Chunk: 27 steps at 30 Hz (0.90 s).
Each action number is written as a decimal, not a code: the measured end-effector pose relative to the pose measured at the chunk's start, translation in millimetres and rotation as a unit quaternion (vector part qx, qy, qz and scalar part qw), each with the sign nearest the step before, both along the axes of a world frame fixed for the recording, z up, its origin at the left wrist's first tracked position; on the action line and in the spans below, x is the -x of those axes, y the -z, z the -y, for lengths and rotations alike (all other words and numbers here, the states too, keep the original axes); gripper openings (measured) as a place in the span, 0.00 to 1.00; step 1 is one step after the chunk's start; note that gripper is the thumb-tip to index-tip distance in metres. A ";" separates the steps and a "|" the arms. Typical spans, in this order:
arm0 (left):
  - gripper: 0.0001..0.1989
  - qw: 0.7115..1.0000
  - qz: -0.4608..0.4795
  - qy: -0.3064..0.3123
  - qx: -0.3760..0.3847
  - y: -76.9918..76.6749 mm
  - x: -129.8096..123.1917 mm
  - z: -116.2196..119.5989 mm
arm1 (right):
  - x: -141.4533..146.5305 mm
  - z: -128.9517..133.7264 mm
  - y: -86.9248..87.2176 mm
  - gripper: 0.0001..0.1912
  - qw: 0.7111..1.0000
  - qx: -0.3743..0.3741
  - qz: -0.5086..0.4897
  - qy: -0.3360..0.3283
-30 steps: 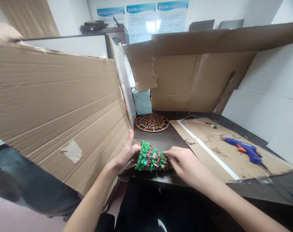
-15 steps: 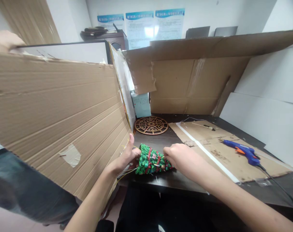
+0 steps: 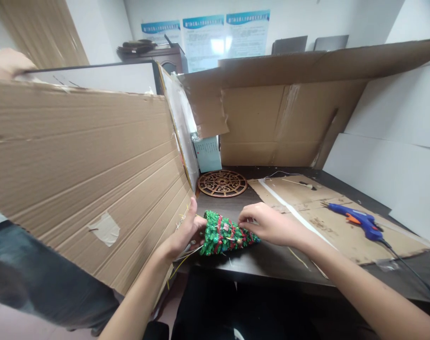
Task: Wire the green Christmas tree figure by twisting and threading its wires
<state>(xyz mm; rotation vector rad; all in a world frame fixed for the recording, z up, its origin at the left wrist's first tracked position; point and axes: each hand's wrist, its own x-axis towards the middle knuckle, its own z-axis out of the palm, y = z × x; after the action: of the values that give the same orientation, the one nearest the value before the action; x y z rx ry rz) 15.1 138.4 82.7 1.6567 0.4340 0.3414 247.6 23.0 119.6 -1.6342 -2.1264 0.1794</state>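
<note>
A small green beaded Christmas tree (image 3: 220,236) with red garland and tiny ornaments lies on its side at the dark table's front edge, its wide base toward the left. My left hand (image 3: 188,231) holds it at the base, thumb raised, with thin yellow and white wires trailing beneath. Over the narrower part, my right hand (image 3: 259,222) is bent with fingertips pinched together at the garland; what they grip, if anything, is too small to tell.
A blue glue gun (image 3: 356,219) and a brush (image 3: 307,185) rest on a cardboard sheet (image 3: 321,226) at right. Behind the tree lies a round ornate trivet (image 3: 222,183). Cardboard walls (image 3: 87,156) enclose the left and back; another person's hand (image 3: 11,63) is at upper left.
My right hand has lifted slightly and turned, uncovering more of the tree's tip. Thin strips now show on the table below my right wrist. My left hand stays nearly still.
</note>
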 end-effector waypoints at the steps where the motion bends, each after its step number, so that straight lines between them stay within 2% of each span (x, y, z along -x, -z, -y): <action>1: 0.45 1.000 -0.003 0.003 -0.002 0.1 0.0 0.1 | -0.4 -0.9 2.3 0.08 1.000 -0.006 -0.004 0.002; 7: 0.47 0.999 0.006 0.043 0.004 -2.2 2.9 -0.1 | -0.9 -2.3 10.5 0.11 0.999 -0.042 -0.031 -0.004; 13: 0.48 0.999 -0.005 0.050 0.004 -4.1 4.5 0.7 | 0.7 -2.1 9.9 0.23 0.992 -0.030 -0.125 -0.007; 16: 0.46 0.999 -0.036 0.022 -0.008 -8.3 4.2 3.6 | 2.7 -2.3 8.7 0.21 0.995 -0.064 -0.076 -0.014; 19: 0.46 0.997 -0.064 0.047 0.004 -11.9 4.2 4.8 | 4.3 -1.0 9.8 0.18 0.996 -0.076 -0.040 0.010; 22: 0.47 0.994 -0.072 0.077 0.009 -11.8 4.2 3.4 | 4.8 1.3 15.0 0.15 0.994 -0.088 -0.060 0.025; 27: 0.47 0.996 -0.049 0.072 0.022 -8.3 3.0 1.9 | 3.5 4.3 25.8 0.13 0.988 -0.115 -0.104 0.030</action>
<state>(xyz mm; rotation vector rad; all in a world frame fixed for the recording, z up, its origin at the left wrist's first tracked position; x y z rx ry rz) 12.1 136.5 91.0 1.6555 0.3886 0.1428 244.1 18.7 93.8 -1.4753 -1.8652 0.0785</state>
